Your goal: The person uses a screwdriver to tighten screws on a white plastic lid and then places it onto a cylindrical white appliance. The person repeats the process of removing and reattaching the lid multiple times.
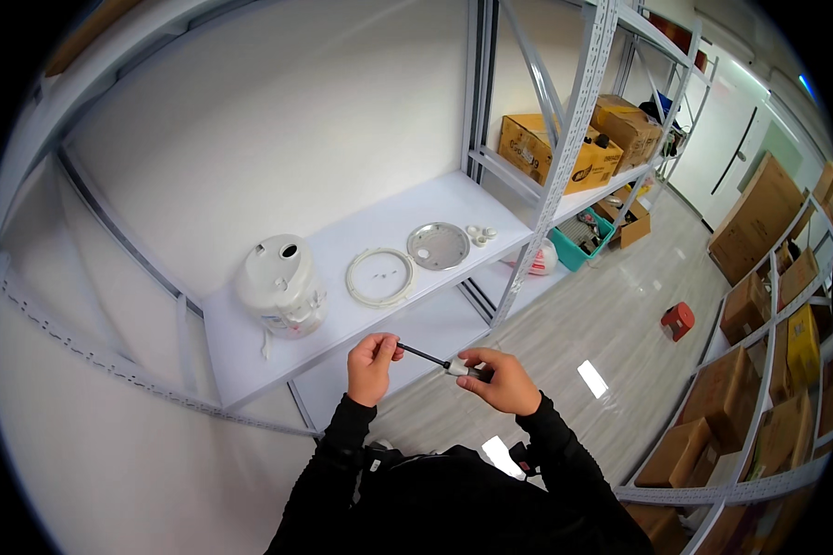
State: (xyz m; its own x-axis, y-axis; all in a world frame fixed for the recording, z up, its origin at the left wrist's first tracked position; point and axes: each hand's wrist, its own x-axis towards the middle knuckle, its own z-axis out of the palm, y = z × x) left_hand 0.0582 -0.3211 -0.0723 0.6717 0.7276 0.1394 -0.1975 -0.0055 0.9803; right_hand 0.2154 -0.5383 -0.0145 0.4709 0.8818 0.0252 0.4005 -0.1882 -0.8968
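A screwdriver (pixel 424 355) with a dark shaft and a grey-and-black handle is held between my hands, in front of the shelf's edge. My right hand (pixel 506 381) is closed round its handle. At the other end, my left hand (pixel 370 370) pinches the tip; whether a small screw is there too, I cannot tell. Beyond my hands, a white ring (pixel 353 283) lies on the shelf with several small pieces inside it. To its right are a round metal plate (pixel 444 248) and several small white caps (pixel 478 233). On the left stands a white rounded appliance body (pixel 282 285) with a dark hole on top.
The white shelf (pixel 342 227) has grey metal uprights (pixel 565 129). Yellow and brown cartons (pixel 565 153) and a teal crate (pixel 583 242) sit farther right. A red object (pixel 677 321) is on the floor. Another rack holds several cardboard boxes (pixel 722 398) along the right.
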